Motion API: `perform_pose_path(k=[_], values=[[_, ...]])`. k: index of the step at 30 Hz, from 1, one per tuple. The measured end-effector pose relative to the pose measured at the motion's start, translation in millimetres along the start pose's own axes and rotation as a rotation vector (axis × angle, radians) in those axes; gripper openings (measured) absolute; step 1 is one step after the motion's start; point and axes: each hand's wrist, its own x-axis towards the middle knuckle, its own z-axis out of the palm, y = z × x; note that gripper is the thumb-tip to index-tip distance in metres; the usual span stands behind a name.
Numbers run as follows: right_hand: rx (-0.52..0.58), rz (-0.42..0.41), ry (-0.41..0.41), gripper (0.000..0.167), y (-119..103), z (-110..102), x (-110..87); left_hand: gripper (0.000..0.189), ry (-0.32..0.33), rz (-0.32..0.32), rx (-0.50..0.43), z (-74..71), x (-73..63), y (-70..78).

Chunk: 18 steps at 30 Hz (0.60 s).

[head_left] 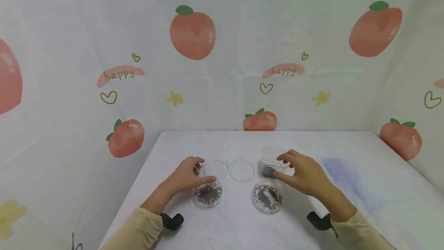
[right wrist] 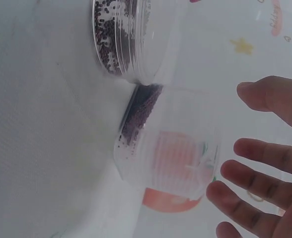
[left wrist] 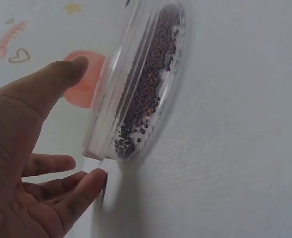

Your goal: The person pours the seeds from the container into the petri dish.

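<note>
Both loose and empty, the left grip (head_left: 189, 174) hovers by the left dish (head_left: 207, 195), the right grip (head_left: 305, 173) by the tub (head_left: 272, 152) of dark grains (head_left: 268, 170) behind the right dish (head_left: 267, 197), clear lids (head_left: 242, 170) lying aside on the tabletop (head_left: 236, 227), I'd guess for access.

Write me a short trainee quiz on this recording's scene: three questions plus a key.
1. How many petri dishes hold dark grains?
2. True or false: the left hand grips one of these dishes.
3. Which is nearest the right hand: (a) the left petri dish, (b) the translucent tub, (c) a yellow flower print?

Key: 1: two. 2: false, its fingers hold nothing. 3: b.
</note>
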Motion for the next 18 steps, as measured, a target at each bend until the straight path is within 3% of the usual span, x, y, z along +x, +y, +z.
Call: perform_pose_path(k=[6,12,18], values=[[0.025,0.059,-0.027,0.035,12.2,3.3,1.5,0.082,0.017,-0.001,0.0,0.4,5.8,-0.3],[0.044,0.151,-0.062,0.045,28.2,9.8,1.6,0.078,0.021,0.022,-0.002,1.8,10.5,0.7],[0.047,0.188,-0.081,0.054,34.4,12.6,1.9,0.079,0.024,0.044,-0.009,4.8,18.5,0.9]])
